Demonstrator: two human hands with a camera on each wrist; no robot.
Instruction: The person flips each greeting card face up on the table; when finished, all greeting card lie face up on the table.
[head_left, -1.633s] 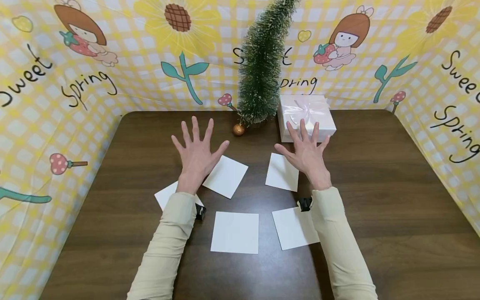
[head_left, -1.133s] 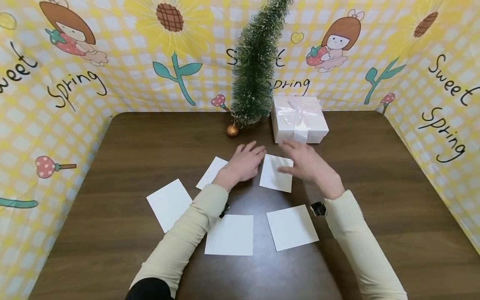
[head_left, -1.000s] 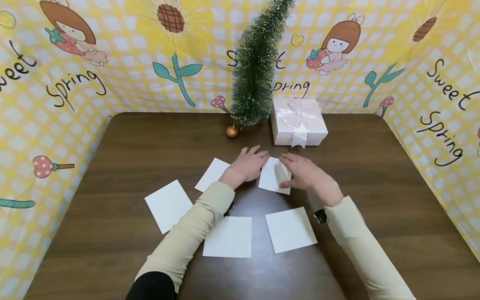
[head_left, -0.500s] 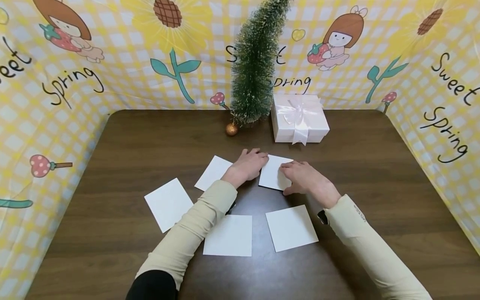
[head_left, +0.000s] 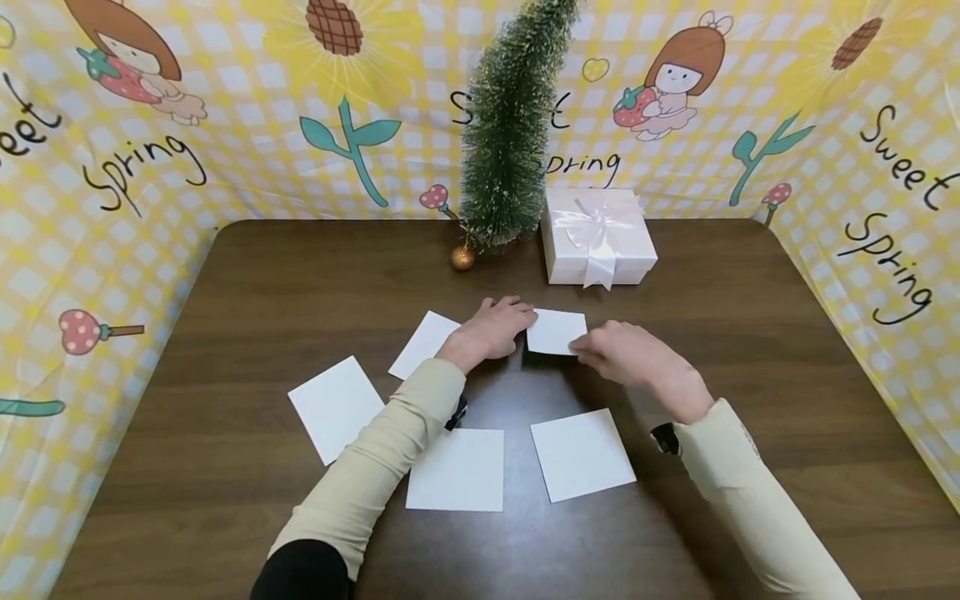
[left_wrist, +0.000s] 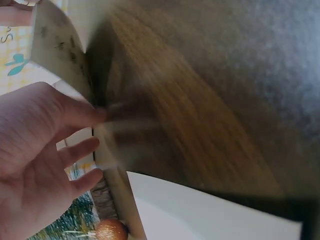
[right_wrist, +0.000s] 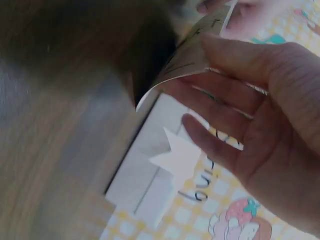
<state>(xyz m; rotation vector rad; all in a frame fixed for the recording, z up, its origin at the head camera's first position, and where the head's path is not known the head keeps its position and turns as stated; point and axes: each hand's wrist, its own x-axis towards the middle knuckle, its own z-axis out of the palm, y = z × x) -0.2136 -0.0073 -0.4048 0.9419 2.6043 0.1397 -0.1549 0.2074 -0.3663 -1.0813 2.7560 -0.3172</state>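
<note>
My right hand (head_left: pixel 630 354) pinches the near right edge of a white square card (head_left: pixel 555 332) and has that edge raised and bent upward. In the right wrist view, the thumb lies on the card's underside (right_wrist: pixel 186 59), which bears dark handwritten marks, with fingers on the other face. My left hand (head_left: pixel 487 333) lies at the card's far left corner, fingers loosely extended, fingertips right at its edge. Its forearm crosses a second card (head_left: pixel 420 346), partly covered by the hand, and the left part of a card (head_left: pixel 463 473) nearer the front.
Two more white cards, a left card (head_left: pixel 337 408) and a right card (head_left: pixel 583 455), lie flat on the brown table (head_left: pixel 255 292). Behind stand a small frosted tree (head_left: pixel 506 158), an orange ball (head_left: pixel 462 257) and a white gift box (head_left: pixel 600 242) with a ribbon. A patterned cloth (head_left: pixel 247 108) encloses the back and sides.
Both hands came from spread above the table down to the back right card. My right hand then gripped its near edge and lifted it, while the left stayed at the far left corner.
</note>
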